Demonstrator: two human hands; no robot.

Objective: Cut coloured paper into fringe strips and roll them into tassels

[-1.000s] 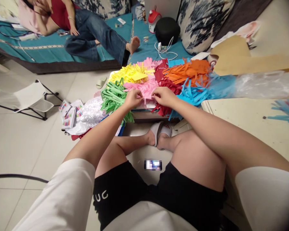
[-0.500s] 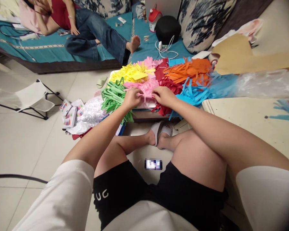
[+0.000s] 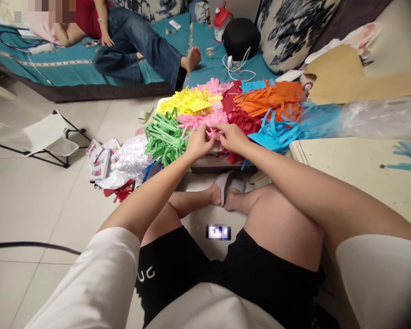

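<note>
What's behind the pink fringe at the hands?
Behind the pink fringe: yellow fringe, dark red paper and, farther back, more pink strips. What they rest on there is covered.

The left arm and right arm reached forward, angled inward; left hand and right hand nearly met, fingers bent and pinched.

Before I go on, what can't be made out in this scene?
All in the head view:
Pink fringe: strips at the fingertips, partly hidden by the left hand and right hand.
Printed sheets: any lettering, too small to read.
Phone-like device: screen, lost to pixelation.
Far-right blue fringe: cut off by the picture's right edge.
</note>
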